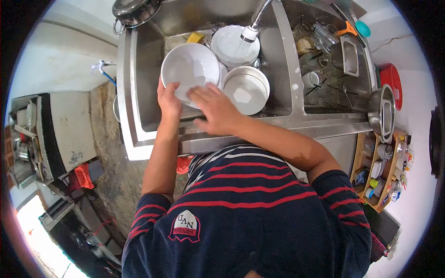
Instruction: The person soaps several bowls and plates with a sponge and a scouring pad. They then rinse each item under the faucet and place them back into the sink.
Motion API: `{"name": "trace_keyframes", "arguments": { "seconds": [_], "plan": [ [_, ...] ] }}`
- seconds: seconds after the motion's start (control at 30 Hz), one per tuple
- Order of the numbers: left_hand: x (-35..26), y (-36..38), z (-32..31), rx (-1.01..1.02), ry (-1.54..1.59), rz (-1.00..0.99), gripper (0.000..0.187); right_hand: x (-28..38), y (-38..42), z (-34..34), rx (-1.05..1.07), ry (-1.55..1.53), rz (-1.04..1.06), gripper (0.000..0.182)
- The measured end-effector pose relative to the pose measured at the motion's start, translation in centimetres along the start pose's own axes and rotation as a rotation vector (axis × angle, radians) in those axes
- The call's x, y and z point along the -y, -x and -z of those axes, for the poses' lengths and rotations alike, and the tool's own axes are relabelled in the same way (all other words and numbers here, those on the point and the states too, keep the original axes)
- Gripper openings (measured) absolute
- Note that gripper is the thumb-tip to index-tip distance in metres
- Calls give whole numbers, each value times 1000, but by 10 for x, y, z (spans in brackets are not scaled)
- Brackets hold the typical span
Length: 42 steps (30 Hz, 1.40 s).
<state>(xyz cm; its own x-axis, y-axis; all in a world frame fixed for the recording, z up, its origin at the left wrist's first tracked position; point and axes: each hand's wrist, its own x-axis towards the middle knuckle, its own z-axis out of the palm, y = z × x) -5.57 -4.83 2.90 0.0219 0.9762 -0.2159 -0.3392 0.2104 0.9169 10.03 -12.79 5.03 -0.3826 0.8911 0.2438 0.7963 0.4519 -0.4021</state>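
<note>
A white bowl [190,67] is tilted over the left sink basin, its inside facing up. My left hand [169,98] grips its left edge, thumb at the rim. At the bowl's lower right rim lies my right hand [215,109], slightly blurred, with its fingers spread and the palm down. Stacked white plates [232,41] stand behind, under water running from the faucet head [249,34]. A round white dish [245,92] sits to the right of the bowl. Behind the bowl is a yellow sponge [196,37].
The right basin [324,104] holds glasses, chopsticks and a metal tray [350,55]. A dark pot [134,11] stands at the back left rim. Metal bowls [382,113] are at the right edge, near a red basin [391,85]. The sink's front rim [273,126] runs before me.
</note>
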Motion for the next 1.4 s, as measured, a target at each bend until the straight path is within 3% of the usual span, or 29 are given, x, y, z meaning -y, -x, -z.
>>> {"name": "trace_keyframes", "arguments": {
  "seconds": [0.07, 0.1, 0.17, 0.2, 0.23, 0.3, 0.33, 0.37, 0.43, 0.5, 0.57, 0.63, 0.7, 0.77, 0.87, 0.9, 0.97, 1.1, 1.23, 1.37, 1.4],
  "plan": [
    [0, -1, 1, 30, -43, -14, 43, 9, -5, 1, -111, -492, 29, 49],
    [-4, 2, -2, 58, 24, -9, 41, -1, -7, 4, -111, -495, 35, 49],
    [-11, 5, -4, 81, 88, -7, 40, -38, -15, 11, 14, -133, 89, 57],
    [-13, 6, -5, 89, 86, 49, 42, -41, -21, 16, -106, 70, 0, 59],
    [-13, 7, -6, 100, 86, 108, 45, -38, -23, 18, -103, 72, -2, 59],
    [-1, 2, -5, 138, 22, 68, 47, -26, -39, 20, -260, 136, -36, 59],
    [1, -1, -6, 170, -45, 28, 49, -16, -41, 12, -239, 157, -2, 58],
    [1, -3, -6, 168, -43, 26, 49, -13, -36, 9, -238, 158, 1, 58],
    [-5, -6, -5, 112, 3, 66, 52, -6, -30, 7, -27, -357, 63, 59],
    [-6, -11, 1, 103, 150, 112, 54, -18, -15, 15, -29, -264, 116, 49],
    [-11, -13, -2, 25, 145, 211, 57, -46, -2, 20, -186, -144, 4, 35],
    [-14, -16, -6, 19, 156, 266, 57, -78, 6, 32, -352, -225, -213, 28],
    [-14, -20, -9, 5, 176, 370, 56, -108, 6, 32, -551, -459, -697, 28],
    [-12, -31, -10, 49, 172, 410, 53, -149, -2, 31, -798, -327, -712, 32],
    [6, -60, -4, 120, 127, 471, 49, -173, -34, 40, -883, -392, -755, 35],
    [15, -69, -2, 149, 91, 491, 47, -183, -42, 39, -886, -392, -756, 35],
    [25, -77, -6, 147, 67, 522, 48, -197, -56, 39, -545, -882, -879, 33],
    [47, -86, -16, 133, -52, 571, 51, -182, -76, 33, -501, -949, -799, 31],
    [46, -84, -25, 160, -42, 750, 50, -174, -95, 28, -564, -1054, -699, 29],
    [60, -98, -19, 234, 22, 764, 51, -163, -110, 29, -555, -1055, -729, 31],
    [63, -102, -18, 244, -4, 732, 52, -157, -112, 29, -611, -1127, -657, 31]
  ]
}}
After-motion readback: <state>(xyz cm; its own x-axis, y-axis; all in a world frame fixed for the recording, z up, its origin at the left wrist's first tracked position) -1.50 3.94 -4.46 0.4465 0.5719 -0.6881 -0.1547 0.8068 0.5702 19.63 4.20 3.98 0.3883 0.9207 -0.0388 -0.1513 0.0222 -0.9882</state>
